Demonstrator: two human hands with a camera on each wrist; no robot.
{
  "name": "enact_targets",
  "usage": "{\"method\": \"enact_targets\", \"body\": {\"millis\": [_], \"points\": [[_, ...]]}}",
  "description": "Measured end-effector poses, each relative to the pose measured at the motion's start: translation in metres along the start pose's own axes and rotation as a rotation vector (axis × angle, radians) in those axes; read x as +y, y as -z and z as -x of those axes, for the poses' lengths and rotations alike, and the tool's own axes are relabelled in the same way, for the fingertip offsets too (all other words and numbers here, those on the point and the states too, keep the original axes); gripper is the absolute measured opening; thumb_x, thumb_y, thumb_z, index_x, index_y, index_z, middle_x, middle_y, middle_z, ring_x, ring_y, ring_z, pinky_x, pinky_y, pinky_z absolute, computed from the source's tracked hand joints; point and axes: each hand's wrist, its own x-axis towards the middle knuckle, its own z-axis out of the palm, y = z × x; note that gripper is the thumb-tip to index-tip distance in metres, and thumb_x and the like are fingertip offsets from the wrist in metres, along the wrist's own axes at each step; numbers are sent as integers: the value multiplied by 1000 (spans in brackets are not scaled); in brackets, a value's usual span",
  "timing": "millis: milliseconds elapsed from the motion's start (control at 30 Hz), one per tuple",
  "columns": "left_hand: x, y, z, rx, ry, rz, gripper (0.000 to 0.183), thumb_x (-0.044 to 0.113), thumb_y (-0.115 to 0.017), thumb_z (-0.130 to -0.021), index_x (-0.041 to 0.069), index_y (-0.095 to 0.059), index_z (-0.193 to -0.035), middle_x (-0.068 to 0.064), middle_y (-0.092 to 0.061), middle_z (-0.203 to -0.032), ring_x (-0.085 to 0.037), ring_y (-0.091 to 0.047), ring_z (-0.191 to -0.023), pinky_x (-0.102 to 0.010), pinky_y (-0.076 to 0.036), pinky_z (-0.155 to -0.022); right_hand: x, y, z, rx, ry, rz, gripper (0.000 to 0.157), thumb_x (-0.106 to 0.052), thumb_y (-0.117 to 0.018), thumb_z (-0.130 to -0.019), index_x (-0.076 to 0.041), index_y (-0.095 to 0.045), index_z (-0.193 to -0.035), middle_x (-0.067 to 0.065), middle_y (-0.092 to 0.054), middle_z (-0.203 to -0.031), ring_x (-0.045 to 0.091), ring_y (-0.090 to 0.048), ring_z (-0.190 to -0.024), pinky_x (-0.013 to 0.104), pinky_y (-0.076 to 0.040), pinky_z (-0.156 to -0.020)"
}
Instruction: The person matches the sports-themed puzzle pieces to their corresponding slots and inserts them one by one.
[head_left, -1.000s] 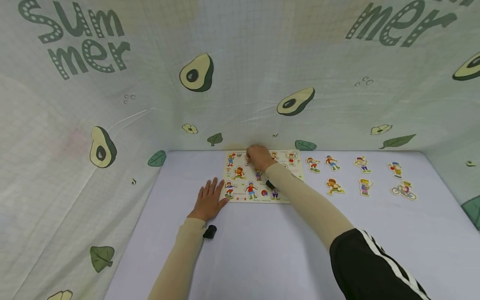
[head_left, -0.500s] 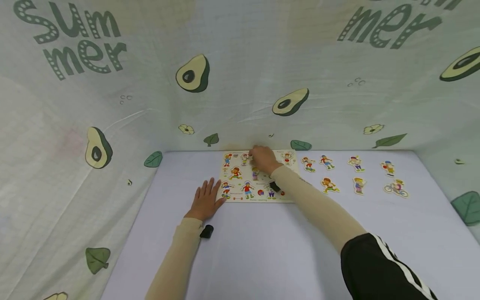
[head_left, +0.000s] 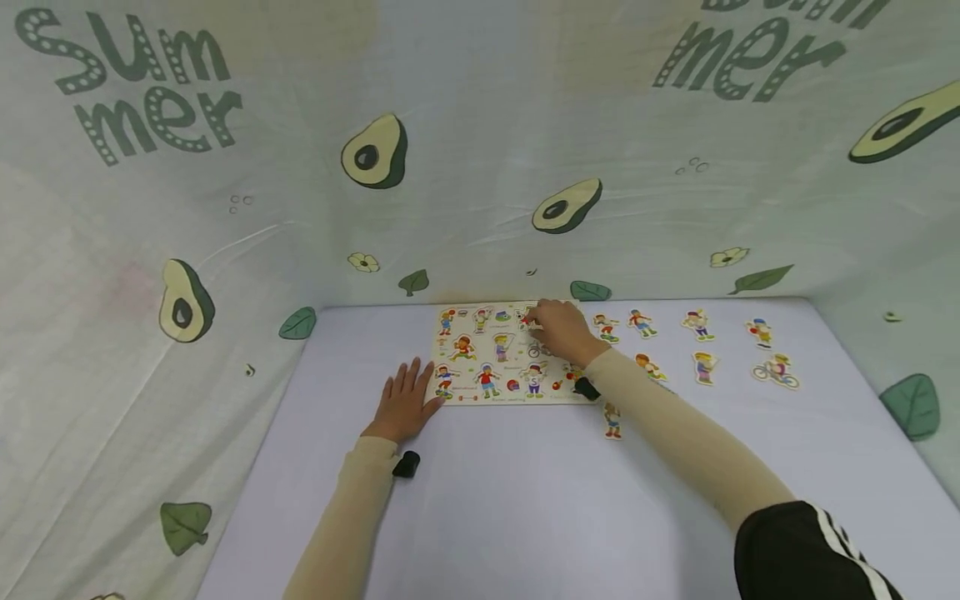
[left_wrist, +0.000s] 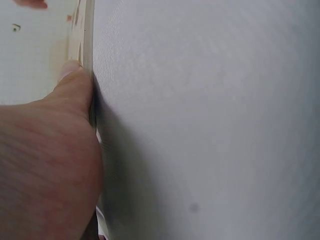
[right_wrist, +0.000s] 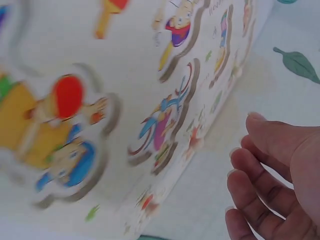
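Evidently, the picture board (head_left: 483, 354) lies flat at the far edge of the white table (head_left: 510, 500). The right hand (head_left: 564, 327) is over its right part, fingers loosely bent, nothing seen held. The left hand (head_left: 401, 404) lies flat, thumb at the near left corner. Recommended: steady that corner; carry the right sleeve (head_left: 697, 433) clear of the 8 visible loose pieces (head_left: 703, 367).

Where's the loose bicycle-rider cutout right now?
In the head view, the bicycle-rider cutout lies on the right side of the table, just below the blue-capped cutout.
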Motion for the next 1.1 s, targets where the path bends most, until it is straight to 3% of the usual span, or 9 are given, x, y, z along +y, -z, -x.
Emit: {"method": "enact_targets", "body": {"millis": [300, 633, 1100], "points": [[4, 4, 3, -3, 4, -3, 74, 41, -51, -111, 6, -21, -169, -24, -9, -176, -48, -5, -162, -63, -6, -129, 22, 10, 54, 37, -63, -49, 25, -8, -81, -94, -1, -78, -117, 12, -73, -106, 33, -70, -100, 53, -54, -92], [3, 4, 3, -5, -1, 0, 75, 41, -51, -111, 5, -20, -169, -24, -8, -176, -48, -4, -162, -64, -6, -129, 46, 13, 113, 67, -123, -59, 23, -3, -82, -91, 1, -78, -113, 12, -74, -101, 34, -71, -94, 52, -56, -86], [2, 3, 3, 6, -15, 20, 74, 41, -52, -111, 5, -22, -168, -25, -10, -175, -48, -5, -161, -65, -6, -129, 41, 3, 169, 83, -82, -65, 23, -8, -90, -83, -4, -79, -103, 2, -72, -92, 24, -70, -86, 48, -57, -80]]}}
